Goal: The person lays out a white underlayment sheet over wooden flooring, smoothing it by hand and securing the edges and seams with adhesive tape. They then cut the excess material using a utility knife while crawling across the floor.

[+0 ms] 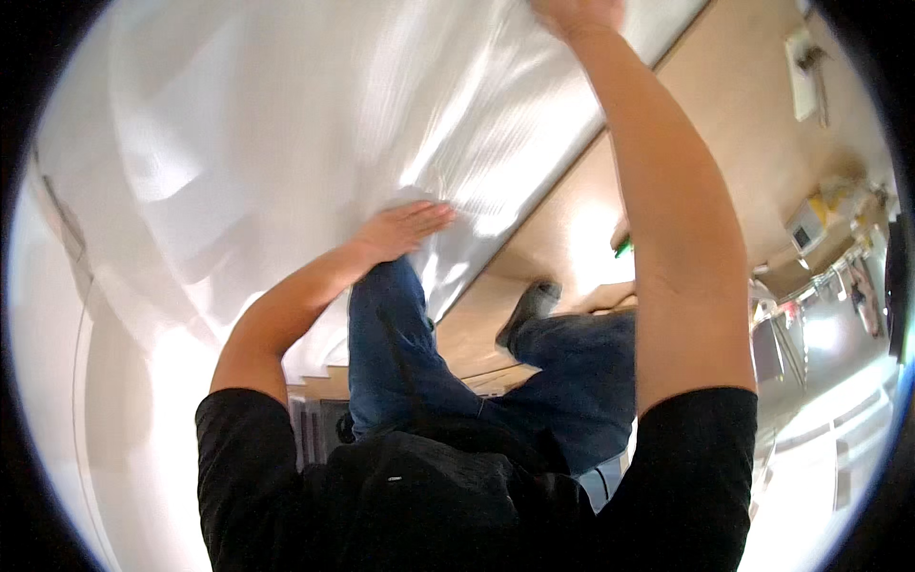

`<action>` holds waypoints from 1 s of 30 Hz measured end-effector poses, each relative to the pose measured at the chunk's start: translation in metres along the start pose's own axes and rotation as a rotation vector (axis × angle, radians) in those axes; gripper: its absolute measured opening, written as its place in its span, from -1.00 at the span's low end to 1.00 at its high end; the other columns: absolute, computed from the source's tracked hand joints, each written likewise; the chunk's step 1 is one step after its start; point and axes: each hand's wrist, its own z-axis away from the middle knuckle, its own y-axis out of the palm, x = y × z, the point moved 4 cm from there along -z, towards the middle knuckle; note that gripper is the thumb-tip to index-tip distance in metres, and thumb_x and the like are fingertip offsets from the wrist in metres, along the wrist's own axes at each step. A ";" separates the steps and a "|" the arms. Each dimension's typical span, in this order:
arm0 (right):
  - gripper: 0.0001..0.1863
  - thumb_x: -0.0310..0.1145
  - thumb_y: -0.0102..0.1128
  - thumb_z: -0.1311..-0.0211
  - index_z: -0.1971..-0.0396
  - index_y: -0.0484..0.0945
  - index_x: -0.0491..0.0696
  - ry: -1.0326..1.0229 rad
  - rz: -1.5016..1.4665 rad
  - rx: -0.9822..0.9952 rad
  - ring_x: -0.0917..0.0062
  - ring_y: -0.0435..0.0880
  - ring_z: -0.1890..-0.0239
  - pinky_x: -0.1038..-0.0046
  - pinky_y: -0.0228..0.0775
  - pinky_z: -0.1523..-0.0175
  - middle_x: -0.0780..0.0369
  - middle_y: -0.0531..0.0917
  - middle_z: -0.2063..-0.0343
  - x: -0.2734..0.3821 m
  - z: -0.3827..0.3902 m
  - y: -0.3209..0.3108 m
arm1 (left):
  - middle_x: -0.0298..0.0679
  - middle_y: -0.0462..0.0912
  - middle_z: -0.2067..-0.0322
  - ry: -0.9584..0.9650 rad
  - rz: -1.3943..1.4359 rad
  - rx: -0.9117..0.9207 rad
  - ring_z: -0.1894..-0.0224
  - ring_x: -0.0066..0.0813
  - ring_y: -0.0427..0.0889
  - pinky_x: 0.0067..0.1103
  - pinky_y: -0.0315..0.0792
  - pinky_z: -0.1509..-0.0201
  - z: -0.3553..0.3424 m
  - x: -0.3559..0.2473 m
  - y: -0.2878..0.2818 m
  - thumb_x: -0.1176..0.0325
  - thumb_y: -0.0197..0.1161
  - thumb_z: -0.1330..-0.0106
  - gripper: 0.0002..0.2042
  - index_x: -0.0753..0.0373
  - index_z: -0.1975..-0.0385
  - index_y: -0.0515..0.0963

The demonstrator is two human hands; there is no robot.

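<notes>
A wide, glossy white sheet [315, 124] with shiny creases spreads under both arms. My left hand [410, 229] lies palm down on it, fingers stretched out together, just in front of my knee in blue jeans. Farther off, at the upper edge of the view, my right hand [581, 14] reaches over the sheet, near its right side. Its fingers are cut off and smeared, so whether it grips the sheet cannot be seen.
Right of the sheet's straight edge runs a tan surface [543, 248], where my socked foot [529, 310] rests. A small green item [624, 249] shows beside my right forearm. Several small articles and a white-and-yellow package [810, 224] lie at the far right.
</notes>
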 end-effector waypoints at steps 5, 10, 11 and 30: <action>-0.21 0.03 -0.26 -0.54 -0.59 -0.10 -0.10 0.007 0.026 0.138 0.29 -0.16 -0.63 0.10 -0.39 -0.65 0.19 -0.07 -0.62 0.002 -0.004 -0.014 | -0.33 -0.18 -0.63 0.020 -0.126 -0.001 -0.65 -0.32 -0.27 -0.28 -0.44 -0.70 0.002 0.007 -0.018 -0.35 -0.13 -0.40 -0.10 0.13 -0.60 -0.07; -0.31 -0.08 -0.05 -0.54 -0.50 0.14 -0.14 -0.105 -0.133 -0.157 0.26 0.15 -0.54 0.07 -0.09 -0.59 0.08 0.22 -0.51 0.009 0.019 -0.014 | -0.27 0.05 -0.58 -0.086 0.152 -0.038 -0.63 -0.31 -0.07 -0.26 -0.24 -0.70 0.010 -0.022 -0.017 -0.24 0.11 -0.26 -0.12 0.07 -0.55 0.15; -0.33 -0.09 -0.01 -0.53 -0.48 0.19 -0.14 -0.123 -0.181 -0.238 0.20 0.16 -0.54 -0.02 -0.05 -0.58 0.02 0.22 -0.49 -0.005 0.026 -0.028 | -0.26 0.07 -0.58 -0.104 0.263 0.061 -0.62 -0.30 -0.03 -0.24 -0.21 -0.70 0.003 -0.026 -0.026 -0.16 0.17 -0.27 -0.17 0.01 -0.54 0.17; -0.12 0.15 0.25 -0.30 -0.33 0.28 -0.28 0.350 -0.243 0.912 -0.02 0.52 -0.25 0.06 0.47 -0.25 -0.16 0.47 -0.23 -0.288 0.589 -0.082 | -0.11 0.38 -0.43 -1.404 -0.245 -0.842 -0.49 -0.14 0.31 -0.18 0.12 -0.59 0.037 -0.240 -0.566 0.35 0.17 -0.49 -0.48 0.06 -0.45 0.32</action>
